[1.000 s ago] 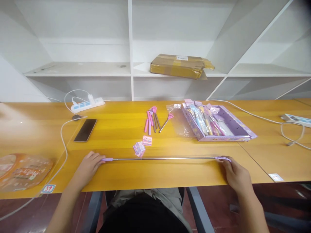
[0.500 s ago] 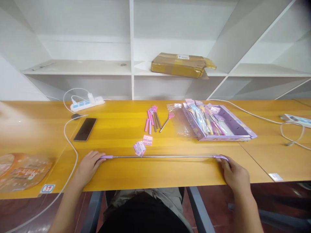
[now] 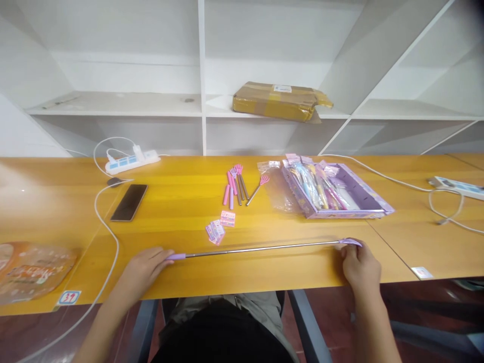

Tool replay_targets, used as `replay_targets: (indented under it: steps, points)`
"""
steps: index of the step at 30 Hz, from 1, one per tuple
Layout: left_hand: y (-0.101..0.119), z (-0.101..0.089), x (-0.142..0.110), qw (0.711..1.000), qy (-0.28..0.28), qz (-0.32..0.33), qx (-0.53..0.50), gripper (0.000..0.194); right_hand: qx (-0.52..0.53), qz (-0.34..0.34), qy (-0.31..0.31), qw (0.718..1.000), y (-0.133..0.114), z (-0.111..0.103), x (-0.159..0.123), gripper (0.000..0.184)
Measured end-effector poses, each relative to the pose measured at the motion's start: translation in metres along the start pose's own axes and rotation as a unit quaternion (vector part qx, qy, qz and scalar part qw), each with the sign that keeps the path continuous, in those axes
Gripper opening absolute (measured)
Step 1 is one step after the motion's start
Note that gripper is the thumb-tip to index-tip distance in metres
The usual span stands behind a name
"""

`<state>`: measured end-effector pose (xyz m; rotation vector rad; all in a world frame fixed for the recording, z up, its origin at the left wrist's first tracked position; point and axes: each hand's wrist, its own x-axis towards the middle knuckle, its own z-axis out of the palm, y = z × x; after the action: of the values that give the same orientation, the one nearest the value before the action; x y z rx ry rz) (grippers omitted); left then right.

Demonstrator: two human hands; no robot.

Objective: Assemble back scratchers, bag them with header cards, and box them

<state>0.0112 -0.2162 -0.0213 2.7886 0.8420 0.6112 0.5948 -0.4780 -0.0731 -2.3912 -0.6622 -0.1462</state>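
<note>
A long thin telescopic metal rod point(image 3: 260, 248) with lilac ends lies stretched across the near side of the yellow wooden table point(image 3: 181, 201). My left hand point(image 3: 145, 266) is closed on its lilac handle at the left end. My right hand point(image 3: 359, 262) pinches the lilac claw-shaped head at the right end. The rod tilts slightly, its left end nearer to me. Just behind the rod lie small pink label cards point(image 3: 219, 228).
Several short pink and lilac rods point(image 3: 236, 184) lie mid-table beside a lilac box point(image 3: 372, 199) of packaged ones and a clear bag point(image 3: 278, 189). A phone point(image 3: 129, 201), its white cable and a power strip point(image 3: 130, 160) are at left. A cardboard parcel point(image 3: 280, 101) sits on the white shelf.
My left hand has drawn the handle end toward me and slightly right, so the rod now lies at a slant. My right hand stayed at the head end.
</note>
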Motion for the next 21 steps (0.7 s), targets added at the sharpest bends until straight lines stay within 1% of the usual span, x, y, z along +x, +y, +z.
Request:
replay_targets:
  steps: [2,4,5,6,7,8,11,12,13,15,17,18,19,21]
  points:
    - [0.024,0.004,0.008,1.0,-0.01,-0.001,0.005,0.042,0.039,0.021,0.0,0.999,-0.017,0.002,-0.002,0.026]
    - [0.046,0.009,0.019,1.0,-0.022,0.002,-0.001,0.043,0.09,0.05,-0.016,0.995,-0.038,0.006,-0.006,0.019]
    - [0.057,0.012,0.025,1.0,-0.029,-0.004,-0.006,0.043,0.124,0.064,-0.024,0.99,-0.051,0.009,-0.01,0.02]
    - [0.066,0.015,0.032,0.999,-0.033,-0.008,-0.013,0.042,0.166,0.073,-0.031,0.983,-0.066,0.012,-0.015,0.025]
    - [0.074,0.019,0.038,0.999,-0.037,-0.011,-0.022,0.042,0.211,0.069,-0.039,0.974,-0.081,0.016,-0.023,0.03]
    - [0.081,0.022,0.045,0.998,-0.043,-0.014,-0.034,0.041,0.251,0.05,-0.05,0.965,-0.098,0.019,-0.033,0.032]
    - [0.101,0.033,0.061,0.996,-0.052,-0.023,-0.075,0.039,0.333,-0.041,-0.09,0.938,-0.152,0.027,-0.079,0.033]
    - [0.107,0.037,0.065,0.994,-0.05,-0.03,-0.09,0.039,0.36,-0.059,-0.111,0.924,-0.17,0.029,-0.099,0.036]
    - [0.112,0.041,0.069,0.993,-0.047,-0.038,-0.105,0.04,0.392,-0.064,-0.121,0.91,-0.186,0.031,-0.118,0.04]
    - [0.121,0.046,0.075,0.989,-0.045,-0.051,-0.135,0.04,0.417,-0.091,-0.185,0.885,-0.212,0.033,-0.152,0.04]
    - [0.125,0.046,0.08,0.984,-0.05,-0.057,-0.163,0.039,0.423,-0.104,-0.202,0.877,-0.227,0.032,-0.172,0.042]
    - [0.125,0.045,0.083,0.981,-0.052,-0.057,-0.175,0.039,0.421,-0.112,-0.2,0.877,-0.23,0.032,-0.174,0.042]
    - [0.125,0.042,0.085,0.98,-0.054,-0.058,-0.185,0.039,0.417,-0.123,-0.197,0.879,-0.232,0.031,-0.172,0.042]
    - [0.121,0.032,0.093,0.977,-0.07,-0.066,-0.189,0.039,0.398,-0.157,-0.212,0.879,-0.234,0.03,-0.155,0.04]
